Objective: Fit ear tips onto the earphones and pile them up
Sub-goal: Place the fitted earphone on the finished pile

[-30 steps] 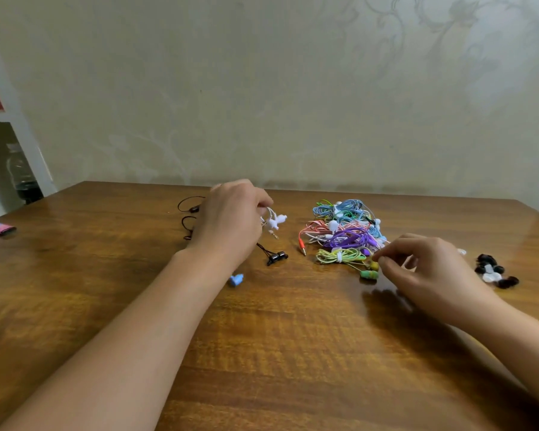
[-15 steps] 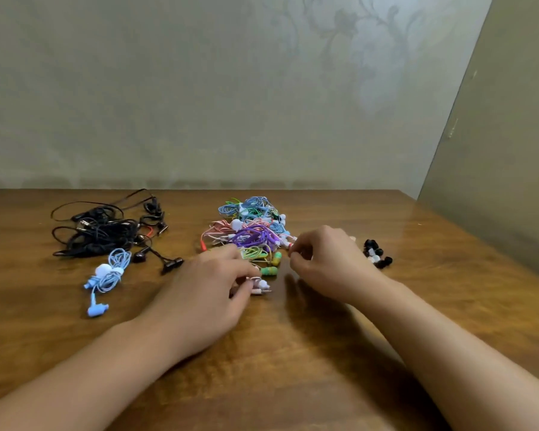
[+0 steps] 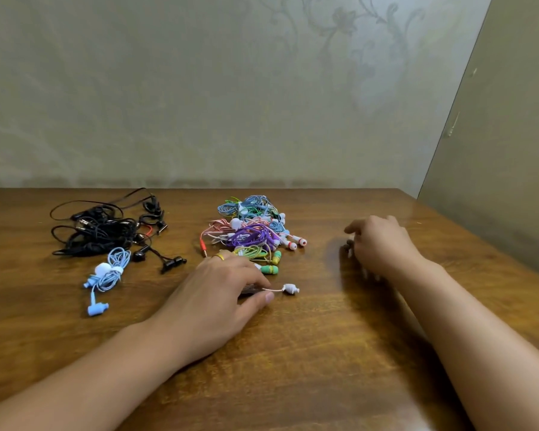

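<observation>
- Table: a brown wooden top carries everything shown; behind it stands a pale wall with a faint floral pattern.
- Your left hand: it lies low on the table in front of the coloured pile, back upward, a gold ring on one finger. The fingers curl over a thin pink cable, with the thumb below it; whether thumb and finger truly pinch the cable, you cannot tell.
- White earbud: it lies on the wood at the end of that pink cable, just to the right of your left thumb, apart from the pile.
- Your right hand: it hovers low at the right of the table, fingers bent downward and blurred. A small dark item, possibly an ear tip, shows at its fingertips; whether the fingers grip it cannot be told.
- Coloured pile: coiled earphones in blue, green, pink, purple and yellow lie heaped at the table's middle, between your two hands; two green earbuds sit at its near edge.
- Black earphones: a loose tangle at the far left, well apart from the coloured pile.
- Light blue earphones: one coiled set lies just in front of the black tangle.
</observation>
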